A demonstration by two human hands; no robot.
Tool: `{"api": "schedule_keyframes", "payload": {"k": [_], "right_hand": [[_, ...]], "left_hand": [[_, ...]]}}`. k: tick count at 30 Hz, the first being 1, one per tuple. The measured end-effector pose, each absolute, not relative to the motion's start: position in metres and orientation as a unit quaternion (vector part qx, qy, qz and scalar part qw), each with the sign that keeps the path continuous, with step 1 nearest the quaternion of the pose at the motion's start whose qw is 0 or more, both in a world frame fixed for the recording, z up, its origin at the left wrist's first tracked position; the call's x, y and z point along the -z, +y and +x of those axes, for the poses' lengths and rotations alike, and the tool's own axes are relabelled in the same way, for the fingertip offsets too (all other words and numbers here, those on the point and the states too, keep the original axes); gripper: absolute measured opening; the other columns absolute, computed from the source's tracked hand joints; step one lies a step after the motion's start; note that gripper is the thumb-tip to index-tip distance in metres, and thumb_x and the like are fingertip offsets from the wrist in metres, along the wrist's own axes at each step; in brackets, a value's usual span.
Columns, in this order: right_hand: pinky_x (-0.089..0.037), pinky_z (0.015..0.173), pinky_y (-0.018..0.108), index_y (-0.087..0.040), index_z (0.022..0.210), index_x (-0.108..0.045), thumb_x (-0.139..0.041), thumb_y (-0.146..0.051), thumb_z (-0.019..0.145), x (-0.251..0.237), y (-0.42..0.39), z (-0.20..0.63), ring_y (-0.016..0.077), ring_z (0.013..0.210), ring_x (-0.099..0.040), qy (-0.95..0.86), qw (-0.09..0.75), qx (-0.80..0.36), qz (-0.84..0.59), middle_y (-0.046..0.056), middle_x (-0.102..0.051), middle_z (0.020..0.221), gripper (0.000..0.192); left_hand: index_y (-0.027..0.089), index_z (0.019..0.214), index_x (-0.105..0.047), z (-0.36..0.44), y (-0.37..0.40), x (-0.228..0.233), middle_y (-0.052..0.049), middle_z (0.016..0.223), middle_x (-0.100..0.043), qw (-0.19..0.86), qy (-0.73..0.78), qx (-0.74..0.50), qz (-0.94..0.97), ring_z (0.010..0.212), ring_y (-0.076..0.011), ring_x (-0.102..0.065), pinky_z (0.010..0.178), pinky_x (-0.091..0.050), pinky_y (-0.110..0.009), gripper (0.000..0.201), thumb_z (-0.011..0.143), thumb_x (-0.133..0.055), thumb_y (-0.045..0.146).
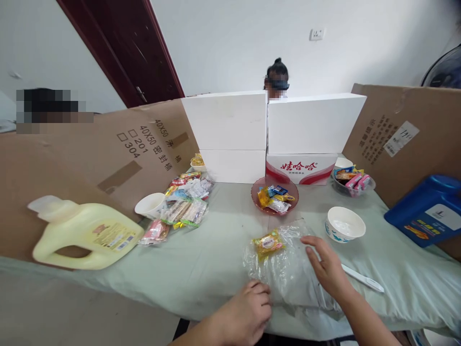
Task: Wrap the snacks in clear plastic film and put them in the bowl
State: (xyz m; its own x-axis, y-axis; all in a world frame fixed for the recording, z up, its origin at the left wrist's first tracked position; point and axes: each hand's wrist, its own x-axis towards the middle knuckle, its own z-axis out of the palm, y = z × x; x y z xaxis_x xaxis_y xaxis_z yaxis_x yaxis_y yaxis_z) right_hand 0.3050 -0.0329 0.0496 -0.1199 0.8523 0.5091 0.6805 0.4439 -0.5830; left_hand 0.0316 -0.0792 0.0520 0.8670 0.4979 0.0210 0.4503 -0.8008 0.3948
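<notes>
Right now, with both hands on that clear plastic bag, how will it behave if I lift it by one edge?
The clear plastic bag looks thin and crinkled, so it will probably sag and fold. The yellow snack packet near its far end would likely slide. It seems light, so the left hand and right hand should need little force.

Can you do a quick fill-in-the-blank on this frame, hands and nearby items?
1. Both hands rest on a clear plastic ____ lying on the green cloth.
2. The snack packet inside it is mostly ____ in colour.
3. The white paper bowl sits nearest the ____ hand.
4. The yellow jug lies on its ____, far from the left hand.

Missing words: bag; yellow; right; side
</notes>
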Motion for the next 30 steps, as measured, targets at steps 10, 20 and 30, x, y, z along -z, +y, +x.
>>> {"api": "schedule_keyframes", "payload": {"k": [10, 20, 30], "right_hand": [[-0.044, 0.07, 0.03, -0.019, 0.089, -0.063, -0.04, -0.021, 0.095, -0.021, -0.038, 0.262, 0.0194, 0.077, -0.064, -0.801, 0.09, -0.076, -0.587, 0.006, -0.068, 0.085, 0.024], [-0.03, 0.107, 0.046, -0.021, 0.127, -0.057, -0.052, -0.046, 0.088, 0.021, -0.041, 0.268, 0.0313, 0.134, -0.036, -0.772, 0.184, 0.016, -0.608, 0.011, -0.049, 0.141, 0.047], [-0.028, 0.11, 0.046, -0.02, 0.131, -0.055, -0.046, -0.047, 0.091, 0.014, -0.039, 0.266, 0.0287, 0.135, -0.038, -0.782, 0.151, -0.031, -0.604, 0.01, -0.045, 0.146, 0.049]], "left_hand": [[0.023, 0.113, -0.061, 0.054, -0.019, -0.043, -0.007, 0.129, -0.056, 0.114, 0.382, -0.185, 0.898, 0.128, -0.0259, -0.044, 0.108, -0.034, -0.045, 0.029, 0.088, -0.047, 0.015], [0.018, 0.098, -0.069, 0.035, 0.052, -0.057, -0.013, 0.142, -0.047, 0.168, 0.539, -0.118, 0.817, 0.138, -0.036, -0.03, 0.112, -0.026, -0.051, 0.035, 0.067, -0.075, 0.033], [0.014, 0.125, -0.052, 0.064, 0.114, -0.119, -0.016, 0.13, -0.053, 0.131, 0.567, -0.365, 0.727, 0.121, -0.0293, -0.051, 0.1, -0.043, -0.043, 0.052, 0.082, -0.066, 0.04]]}}
